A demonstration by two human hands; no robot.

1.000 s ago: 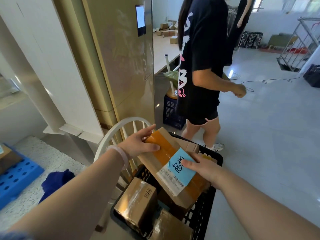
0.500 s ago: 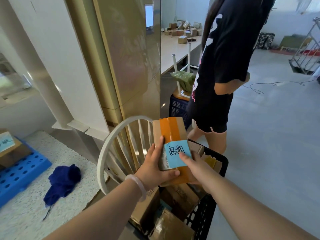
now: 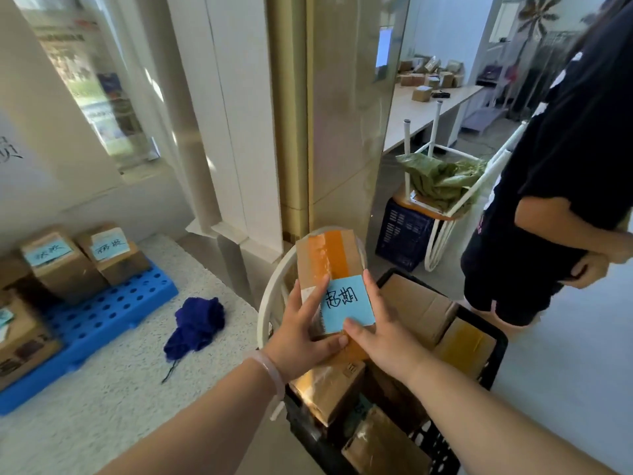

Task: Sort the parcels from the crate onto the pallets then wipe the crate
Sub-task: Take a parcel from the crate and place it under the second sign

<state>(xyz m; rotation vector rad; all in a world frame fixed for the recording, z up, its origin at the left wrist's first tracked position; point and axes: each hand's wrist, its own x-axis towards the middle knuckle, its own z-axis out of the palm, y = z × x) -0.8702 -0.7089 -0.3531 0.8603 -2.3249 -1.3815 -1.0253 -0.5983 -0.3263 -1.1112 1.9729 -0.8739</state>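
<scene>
A cardboard parcel [image 3: 329, 258] with orange tape and a blue handwritten label is held upright above the black crate [image 3: 493, 358]. My left hand [image 3: 301, 334] grips its lower left side, thumb under the bottom edge. My right hand [image 3: 383, 334] holds its lower right side with fingers along the edge. Several brown parcels [image 3: 414, 303] lie in the crate below. A blue pallet [image 3: 102, 320] at the left carries labelled parcels [image 3: 58, 265]. A dark blue cloth [image 3: 195, 323] lies on the speckled floor beside the pallet.
The crate sits on a white chair [image 3: 270, 296]. A person in black [image 3: 565, 173] stands close at the right. Behind are a gold pillar [image 3: 342, 114], a dark blue crate [image 3: 404, 231] with an upturned stool and green bag, and a table with boxes [image 3: 424, 84].
The parcel was lifted out of the crate and turned upright, label facing me. My left hand shifted from its top to its lower left side. My view swung left, showing the pallet.
</scene>
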